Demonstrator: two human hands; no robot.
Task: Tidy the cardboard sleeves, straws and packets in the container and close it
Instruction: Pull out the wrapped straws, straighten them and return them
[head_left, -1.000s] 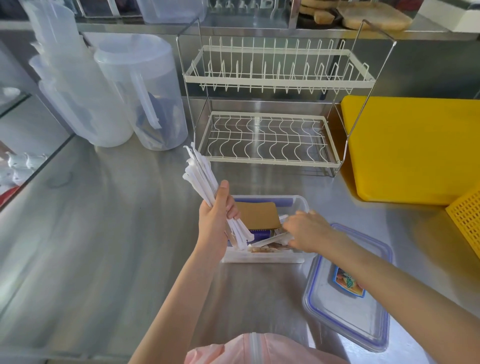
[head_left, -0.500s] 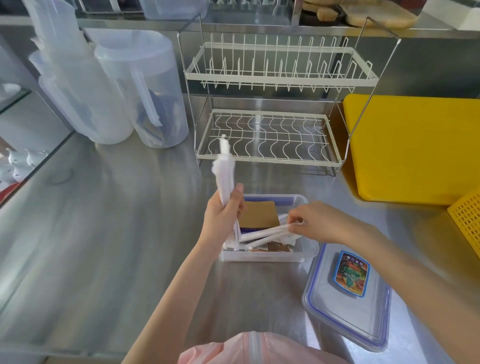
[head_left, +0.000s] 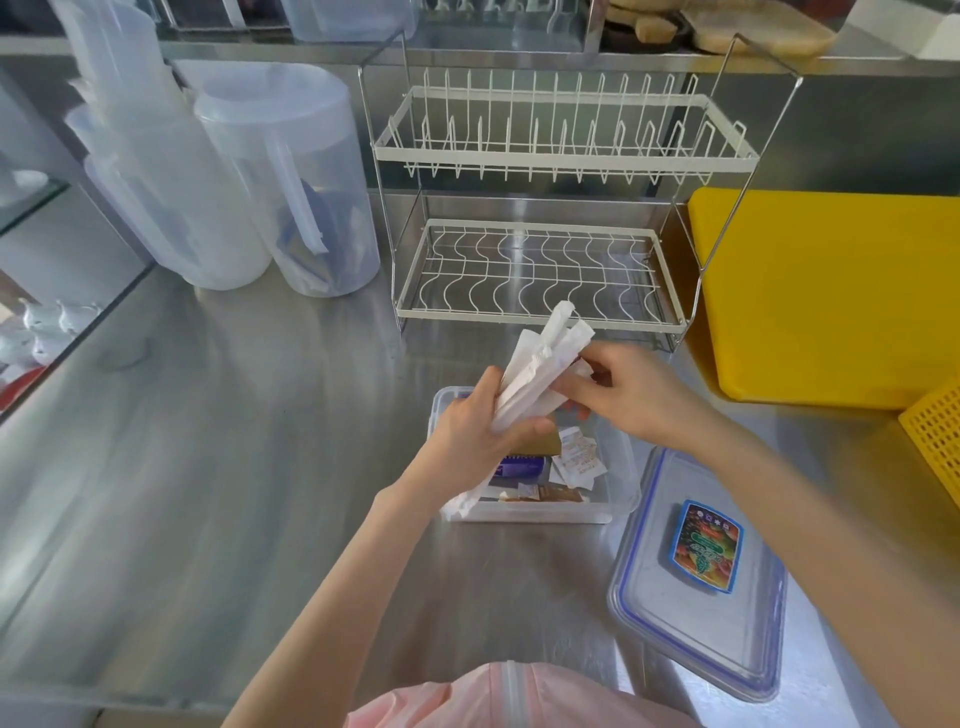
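A clear plastic container (head_left: 618, 499) stands open on the steel counter in front of me. Inside lie white packets (head_left: 576, 460), brown packets (head_left: 550, 493), a purple item (head_left: 519, 465) and a brown cardboard sleeve (head_left: 543, 441) partly hidden under my left hand. My left hand (head_left: 478, 431) grips a bundle of paper-wrapped straws (head_left: 540, 369) above the container, tilted up to the right. My right hand (head_left: 628, 389) holds the upper part of the same bundle. The container's lid (head_left: 691, 618), clear with a blue seal and a coloured label, lies flat to the right.
A two-tier white wire dish rack (head_left: 535, 275) stands behind the container. Translucent plastic jugs (head_left: 291, 182) sit at the back left. A yellow board (head_left: 831, 291) and a yellow basket (head_left: 935, 441) are at the right. The counter's left edge drops to a lower shelf.
My right hand lifted the loose straws out of the container and brought them to the bundle. My left hand tipped the bundle from upright to leaning right.
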